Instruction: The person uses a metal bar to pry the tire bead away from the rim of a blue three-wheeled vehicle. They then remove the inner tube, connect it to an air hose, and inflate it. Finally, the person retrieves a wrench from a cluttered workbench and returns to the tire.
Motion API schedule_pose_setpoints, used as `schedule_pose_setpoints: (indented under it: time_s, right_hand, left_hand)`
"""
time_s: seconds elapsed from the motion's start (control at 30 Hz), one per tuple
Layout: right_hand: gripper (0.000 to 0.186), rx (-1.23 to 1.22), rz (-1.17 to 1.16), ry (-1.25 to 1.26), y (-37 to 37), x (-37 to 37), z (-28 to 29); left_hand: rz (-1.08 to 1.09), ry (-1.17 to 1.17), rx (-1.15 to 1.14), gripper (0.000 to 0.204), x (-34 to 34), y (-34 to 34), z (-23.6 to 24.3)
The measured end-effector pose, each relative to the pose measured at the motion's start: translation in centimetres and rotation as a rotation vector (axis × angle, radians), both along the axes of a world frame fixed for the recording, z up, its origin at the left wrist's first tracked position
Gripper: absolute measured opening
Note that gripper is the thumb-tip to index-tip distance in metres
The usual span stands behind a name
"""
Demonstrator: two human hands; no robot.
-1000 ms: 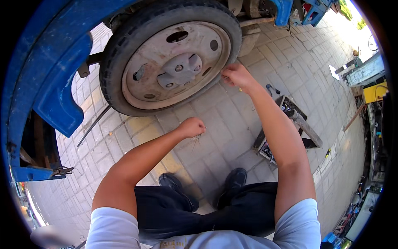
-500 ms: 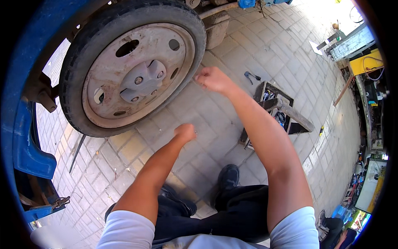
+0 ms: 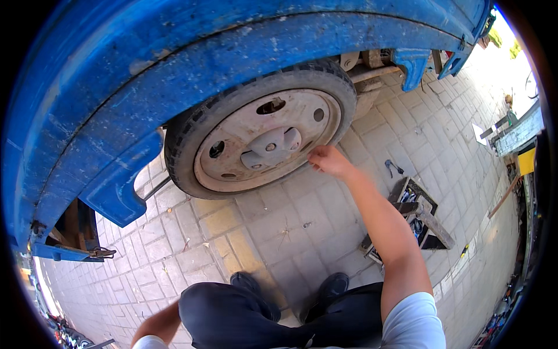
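Note:
A worn black tyre point(image 3: 183, 168) on a dusty, pale steel wheel point(image 3: 232, 174) stands under the blue vehicle body point(image 3: 192, 75). Around its hub are a cap with flared lobes point(image 3: 279, 148) and several oval holes. My right hand point(image 3: 329, 161) is at the lower right edge of the wheel, fingers curled together in a pinch. Whatever they may hold is too small to make out, and I cannot tell whether they touch the tyre. Of my left arm only the forearm point(image 3: 160, 324) shows, low at the left; its hand is hidden behind my knee.
Right of my arm sits an open metal toolbox point(image 3: 442, 230) with tools inside. A small dark tool point(image 3: 394, 168) lies beyond it. One little round piece point(image 3: 306, 225) rests on the paving point(image 3: 343, 250) before my shoes. Farther right stands a bench point(image 3: 520, 131).
My view has shifted, so more of the blue body shows. My left hand has dropped back out of sight. My right hand stays near the wheel's right edge.

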State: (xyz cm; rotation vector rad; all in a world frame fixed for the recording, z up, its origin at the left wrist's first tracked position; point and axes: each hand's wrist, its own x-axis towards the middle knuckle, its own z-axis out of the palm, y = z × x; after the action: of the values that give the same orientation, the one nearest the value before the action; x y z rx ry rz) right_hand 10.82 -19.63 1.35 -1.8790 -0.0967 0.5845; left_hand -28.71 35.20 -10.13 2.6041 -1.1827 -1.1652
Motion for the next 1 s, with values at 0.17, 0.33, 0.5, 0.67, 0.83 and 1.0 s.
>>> schedule_pose_setpoints:
  time_s: [0.17, 0.33, 0.5, 0.67, 0.83, 1.0]
  right_hand:
    - [0.035, -0.102, 0.035, 0.01, -1.2, -1.3, 0.8]
    - [0.04, -0.184, 0.099, -0.086, -2.5, -3.7, 1.6]
    - [0.037, -0.066, -0.077, 0.005, -9.0, -10.2, 6.9]
    - [0.03, -0.018, -0.392, 0.4, -16.4, -24.8, 3.6]
    - [0.038, -0.656, -0.734, 0.145, -19.6, -31.5, -5.8]
    - [0.039, -0.908, -0.816, 0.12, -21.4, -31.1, -10.5]
  left_hand:
    - [1.892, 0.692, -0.027, 0.031, -5.1, -1.8, -2.2]
    - [1.967, 0.579, -0.222, 0.031, -3.3, -5.2, -5.5]
    - [1.922, 0.575, -0.278, 0.031, -0.1, -8.7, -7.9]
    - [1.875, 0.595, -0.252, 0.031, 1.6, -9.5, -9.0]
    - [1.839, 0.606, -0.241, 0.03, 2.7, -9.6, -9.9]
    - [1.802, 0.602, -0.239, 0.03, 3.9, -10.0, -10.0]
